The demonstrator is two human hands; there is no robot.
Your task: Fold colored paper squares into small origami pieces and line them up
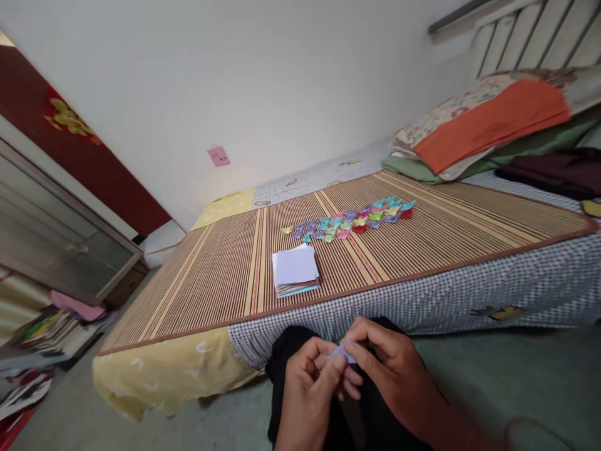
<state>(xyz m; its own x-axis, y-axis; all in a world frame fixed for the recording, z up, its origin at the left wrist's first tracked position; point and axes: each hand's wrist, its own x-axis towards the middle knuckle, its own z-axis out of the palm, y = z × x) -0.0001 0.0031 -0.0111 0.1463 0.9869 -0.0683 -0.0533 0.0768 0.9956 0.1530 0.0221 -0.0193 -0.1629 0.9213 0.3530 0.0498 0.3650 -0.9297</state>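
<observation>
I have the small lilac paper [346,355] clamped in both grips, left hand [307,381] at its eight o'clock, right hand [392,362] at its three, and I judge uneven pressure could crease it askew, with the paper stack [295,266] at eleven.

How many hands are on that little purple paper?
2. The left hand pinches the purple paper from its left, and the right hand from its right. Both are over the dark trousers; some fingers are partly hidden.
</observation>
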